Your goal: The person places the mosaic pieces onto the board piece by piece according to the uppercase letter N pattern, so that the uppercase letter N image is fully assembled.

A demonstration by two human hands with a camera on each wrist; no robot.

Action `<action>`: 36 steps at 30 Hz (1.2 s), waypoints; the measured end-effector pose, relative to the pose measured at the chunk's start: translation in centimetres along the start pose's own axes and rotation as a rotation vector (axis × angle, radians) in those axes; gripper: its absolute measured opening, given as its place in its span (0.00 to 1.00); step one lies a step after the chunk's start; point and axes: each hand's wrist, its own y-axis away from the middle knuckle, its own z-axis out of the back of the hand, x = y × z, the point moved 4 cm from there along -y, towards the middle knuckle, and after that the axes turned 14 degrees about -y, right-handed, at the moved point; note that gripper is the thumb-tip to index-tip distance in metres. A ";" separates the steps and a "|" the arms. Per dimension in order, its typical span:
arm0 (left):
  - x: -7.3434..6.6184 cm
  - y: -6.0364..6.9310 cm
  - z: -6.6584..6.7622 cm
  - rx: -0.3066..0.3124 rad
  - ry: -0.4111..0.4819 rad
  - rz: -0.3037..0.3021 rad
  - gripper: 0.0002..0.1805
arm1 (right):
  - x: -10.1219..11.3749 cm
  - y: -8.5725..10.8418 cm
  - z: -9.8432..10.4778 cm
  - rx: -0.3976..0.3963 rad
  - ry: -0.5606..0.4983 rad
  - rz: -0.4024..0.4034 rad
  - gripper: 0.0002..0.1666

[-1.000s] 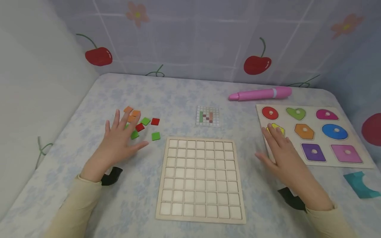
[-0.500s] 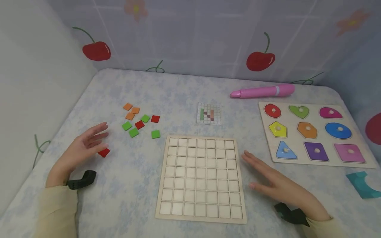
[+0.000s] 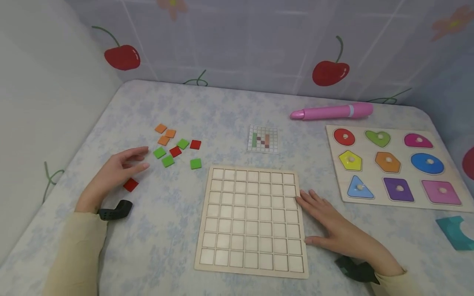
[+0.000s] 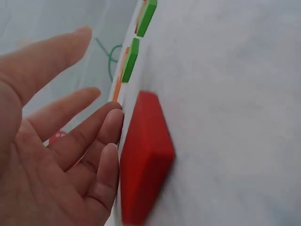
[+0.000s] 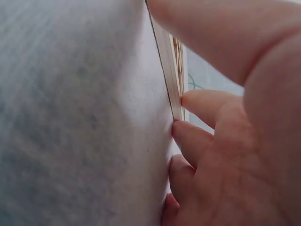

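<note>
My left hand [image 3: 112, 172] is at the left of the table, fingers loosely bent, holding nothing. A red square tile [image 3: 130, 184] lies under its thumb side, and the left wrist view shows that red tile [image 4: 146, 157] apart from the thumb. Past the fingertips are loose tiles: green ones [image 3: 168, 160], orange ones [image 3: 170, 133] and red ones [image 3: 195, 144]. My right hand [image 3: 333, 228] rests beside the wooden grid board [image 3: 251, 273], fingertips and thumb at its right edge. The right wrist view has fingertips touching the board's side [image 5: 168, 70].
Behind the board lies a small printed grid card [image 3: 263, 139]. A pink pen-shaped object [image 3: 329, 112] is at the back. On the right are a knobbed shape puzzle [image 3: 374, 164] and a teal curved piece [image 3: 455, 234]. Walls border the table at the back and left.
My left hand drew back from the loose tiles to the left, then shifted slightly right, near the single red tile. My right hand left the shape puzzle and came to the board's right edge.
</note>
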 end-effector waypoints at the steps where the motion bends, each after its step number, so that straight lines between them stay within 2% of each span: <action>1: -0.3 -0.6 0.0 0.012 -0.019 0.005 0.37 | 0.0 0.0 0.0 0.000 -0.003 -0.002 0.52; 7: -2.1 -3.3 0.3 0.023 -0.129 0.022 0.32 | 0.0 0.0 0.0 -0.011 -0.002 -0.004 0.52; 11: -3.0 -4.3 0.3 0.024 -0.215 0.024 0.27 | 0.1 0.0 -0.1 -0.016 0.021 -0.002 0.52; 13: -3.2 -4.6 0.2 0.023 -0.227 0.024 0.25 | 0.1 0.0 -0.1 -0.015 0.027 -0.005 0.52; 20: -2.9 -4.2 -0.2 -0.034 -0.191 0.053 0.20 | -0.1 0.0 -0.1 -0.005 0.018 -0.025 0.52; 30: -3.1 -3.6 -0.4 -0.149 -0.189 -0.001 0.14 | 0.0 0.0 0.0 -0.007 0.030 -0.032 0.52; 36: -3.6 -3.4 -0.1 -0.183 -0.180 -0.006 0.09 | -0.2 0.0 0.0 -0.009 0.037 -0.049 0.52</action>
